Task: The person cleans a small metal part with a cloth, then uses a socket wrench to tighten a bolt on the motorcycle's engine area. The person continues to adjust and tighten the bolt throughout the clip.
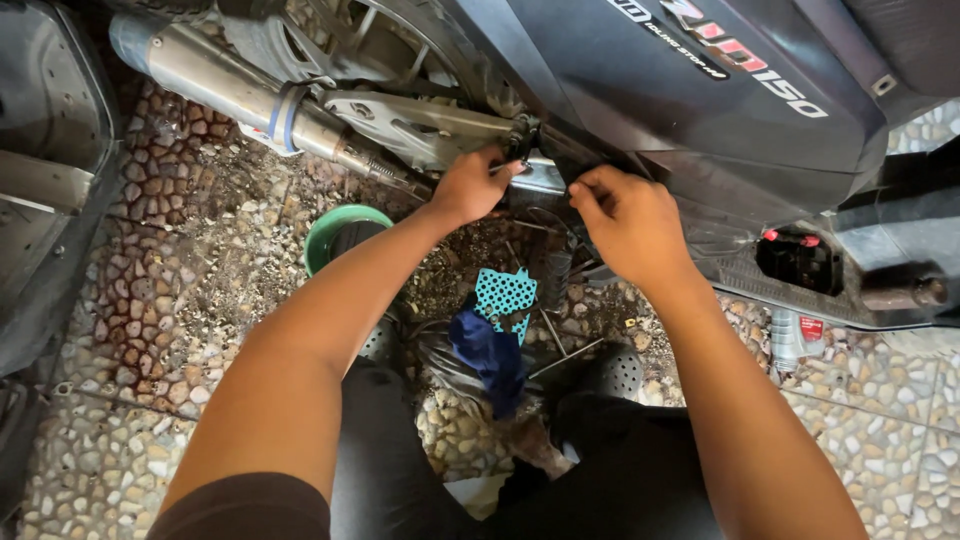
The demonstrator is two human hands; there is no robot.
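Note:
A dark scooter [720, 100] lies on its side in front of me, its underside facing me. My left hand [470, 185] reaches under the body, fingers closed around a small black fitting [522, 130] near the silver swingarm [420, 125]. My right hand [625, 220] sits just to the right, fingers pinched on the edge of the black panel [575, 165] below the body. What the fingertips grip is partly hidden.
A chrome exhaust pipe [225, 85] runs across the upper left. A green bowl [345, 232] stands on the pebble floor [180, 300]. A blue and a teal dotted cloth [497, 325] lie between my knees. A small bottle [795, 340] rests at right. A dark panel [45, 170] leans at left.

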